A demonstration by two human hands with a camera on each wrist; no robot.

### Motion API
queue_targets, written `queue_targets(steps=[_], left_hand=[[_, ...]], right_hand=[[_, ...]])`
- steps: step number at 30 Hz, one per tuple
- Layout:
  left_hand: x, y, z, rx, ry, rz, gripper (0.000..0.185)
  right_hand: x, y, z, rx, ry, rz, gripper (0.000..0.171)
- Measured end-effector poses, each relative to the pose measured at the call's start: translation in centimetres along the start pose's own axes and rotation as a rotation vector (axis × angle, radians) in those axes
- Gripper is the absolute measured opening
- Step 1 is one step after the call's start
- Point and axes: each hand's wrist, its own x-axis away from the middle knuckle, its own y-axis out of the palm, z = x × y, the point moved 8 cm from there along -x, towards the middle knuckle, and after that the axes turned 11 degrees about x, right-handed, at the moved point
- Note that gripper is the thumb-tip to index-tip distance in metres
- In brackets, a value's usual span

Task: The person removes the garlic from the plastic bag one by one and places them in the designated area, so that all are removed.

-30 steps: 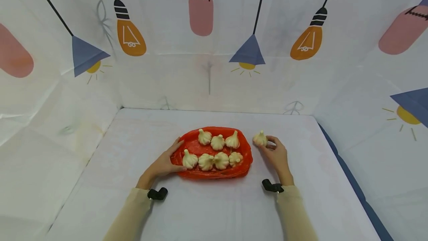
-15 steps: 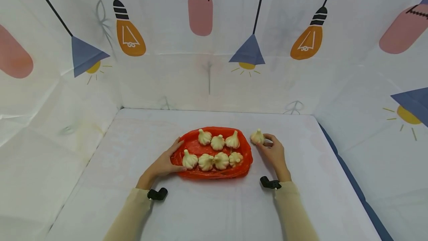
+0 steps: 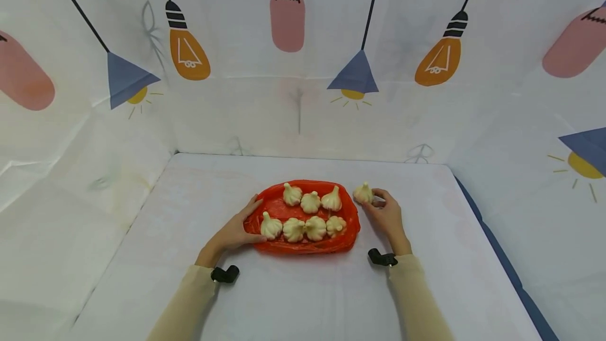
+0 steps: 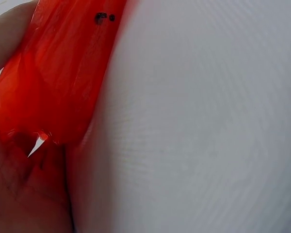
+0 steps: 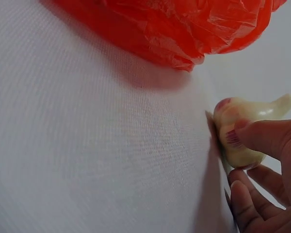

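The right hand (image 3: 389, 216) pinched a garlic bulb (image 3: 363, 193) and had carried it leftward over the past second, until it sat just beside the red tray's (image 3: 351, 213) right rim. The left hand (image 3: 235, 230) stayed on the tray's left edge, fingers and thumb gripping it, with seven bulbs (image 3: 306, 217) already inside the tray.
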Motion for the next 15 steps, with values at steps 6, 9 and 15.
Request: queue_targets(steps=[6, 9, 15], left_hand=[[0.02, 0.07, 0.22, 0.001, 0.009, -0.009, 0.11], [0.07, 0.04, 0.28, 0.006, 0.008, -0.013, 0.11], [0.1, 0.03, 0.3, 0.016, 0.012, -0.013, 0.111]], right_hand=[[0.03, 0.2, -0.12, -0.006, 0.0, -0.009, 0.052], [0.07, 0.23, -0.24, 0.0, 0.001, -0.013, 0.051], [0.02, 0.17, -0.4, 0.018, -0.014, -0.022, 0.053]])
